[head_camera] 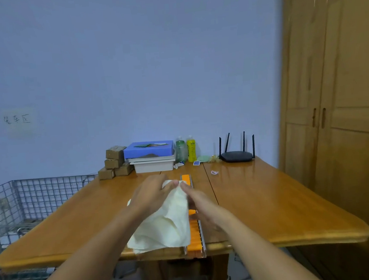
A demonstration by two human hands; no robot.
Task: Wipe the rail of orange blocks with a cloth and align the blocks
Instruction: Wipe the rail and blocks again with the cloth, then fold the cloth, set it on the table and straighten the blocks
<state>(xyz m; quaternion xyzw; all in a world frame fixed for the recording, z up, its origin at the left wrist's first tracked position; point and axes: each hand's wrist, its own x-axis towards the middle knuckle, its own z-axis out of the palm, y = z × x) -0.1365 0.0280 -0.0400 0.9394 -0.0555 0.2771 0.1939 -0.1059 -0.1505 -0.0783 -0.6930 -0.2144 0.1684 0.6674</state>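
Note:
A metal rail point(201, 231) holding a row of orange blocks point(194, 235) runs from the table's front edge toward the middle of the wooden table point(272, 199). A pale yellow cloth point(166, 225) hangs over the rail's left side and hides its middle stretch. My left hand point(152, 194) grips the cloth's top end. My right hand point(198, 199) lies along the rail with straight fingers, its fingertips touching the cloth near the left hand. The rail's far end, with one orange block, shows beyond both hands.
At the table's back stand cardboard boxes point(114, 162), a blue box on white trays point(150, 155), two bottles point(186, 149) and a black router point(236, 155). A wire cage point(29, 196) sits at the left and a wooden wardrobe point(339, 105) at the right.

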